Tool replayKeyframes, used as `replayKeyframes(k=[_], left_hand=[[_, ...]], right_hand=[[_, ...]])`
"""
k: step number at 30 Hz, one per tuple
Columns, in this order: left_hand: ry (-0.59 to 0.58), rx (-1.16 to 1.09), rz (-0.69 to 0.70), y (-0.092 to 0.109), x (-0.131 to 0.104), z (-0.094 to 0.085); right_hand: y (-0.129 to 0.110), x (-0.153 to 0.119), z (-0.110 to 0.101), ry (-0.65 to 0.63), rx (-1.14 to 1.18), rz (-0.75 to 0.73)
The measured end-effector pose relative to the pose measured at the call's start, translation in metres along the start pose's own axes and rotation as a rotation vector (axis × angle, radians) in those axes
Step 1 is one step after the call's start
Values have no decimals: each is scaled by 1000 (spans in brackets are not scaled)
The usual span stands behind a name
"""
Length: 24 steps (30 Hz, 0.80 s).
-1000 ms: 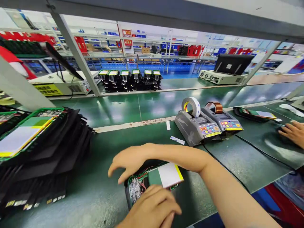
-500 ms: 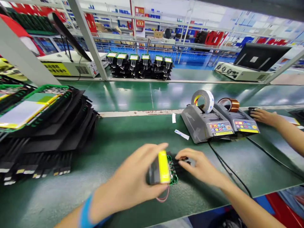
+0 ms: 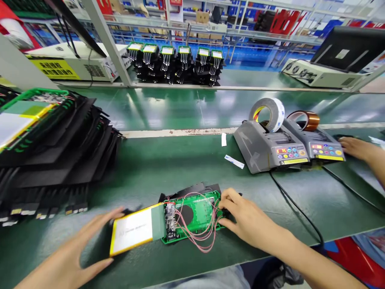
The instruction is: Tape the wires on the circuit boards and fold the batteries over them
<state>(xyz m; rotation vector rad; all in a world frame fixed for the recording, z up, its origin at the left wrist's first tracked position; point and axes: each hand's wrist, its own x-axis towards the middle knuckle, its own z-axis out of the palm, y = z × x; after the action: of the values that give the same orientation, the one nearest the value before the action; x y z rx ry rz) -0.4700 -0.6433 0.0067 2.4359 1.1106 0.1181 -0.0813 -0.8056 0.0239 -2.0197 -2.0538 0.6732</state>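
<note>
A flat white battery pack (image 3: 134, 229) with yellow edges lies at the left end of a green plastic case (image 3: 197, 212), joined to it by wires near a small circuit board (image 3: 171, 220). Thin pink wires (image 3: 207, 237) loop over the case and past its near edge. My left hand (image 3: 75, 249) is open, thumb and fingers spread around the battery's left end; no firm grip shows. At the case's right end, my right hand (image 3: 237, 216) is closed on it with thumb and fingertips. Black sheet material shows under and behind the case.
Stacked black panels with green cases (image 3: 60, 140) stand at the left. Two tape dispensers (image 3: 270, 148) sit at the right, their cables running to the bench's front edge. Two tape strips (image 3: 234, 161) lie nearby. Another person's hand (image 3: 357, 148) reaches in at far right.
The battery has swung left and down from over the case and now lies face up. My left hand has moved left and opened. The case and its wires have come into view.
</note>
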Motion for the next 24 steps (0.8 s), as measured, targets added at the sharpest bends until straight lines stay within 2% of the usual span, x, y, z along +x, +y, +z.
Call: replayKeyframes(k=[1, 3, 6, 7, 9, 11, 13, 16, 21, 24], left_hand=[[-42, -25, 33, 9, 7, -3], [-109, -74, 96, 40, 28, -10], [-196, -224, 193, 108, 73, -12], [-266, -265, 198, 131, 89, -8], [-476, -263, 238, 173, 118, 8], [-547, -246, 239, 202, 139, 26], [-580, -221, 217, 216, 152, 42], [-634, -191, 159, 223, 158, 52], [-752, -173, 43, 228, 160, 48], [-785, -161, 6, 231, 164, 44]], right_hand=[[0, -1, 1, 15, 15, 12], [0, -3, 3, 60, 75, 33], [1, -6, 7, 119, 172, 54], [1, -6, 8, 131, 194, 62], [1, -7, 9, 149, 218, 78], [1, -7, 10, 158, 223, 91], [0, -7, 10, 156, 221, 100], [1, -8, 11, 150, 204, 100], [4, -9, 12, 145, 153, 72], [4, -8, 11, 139, 107, 50]])
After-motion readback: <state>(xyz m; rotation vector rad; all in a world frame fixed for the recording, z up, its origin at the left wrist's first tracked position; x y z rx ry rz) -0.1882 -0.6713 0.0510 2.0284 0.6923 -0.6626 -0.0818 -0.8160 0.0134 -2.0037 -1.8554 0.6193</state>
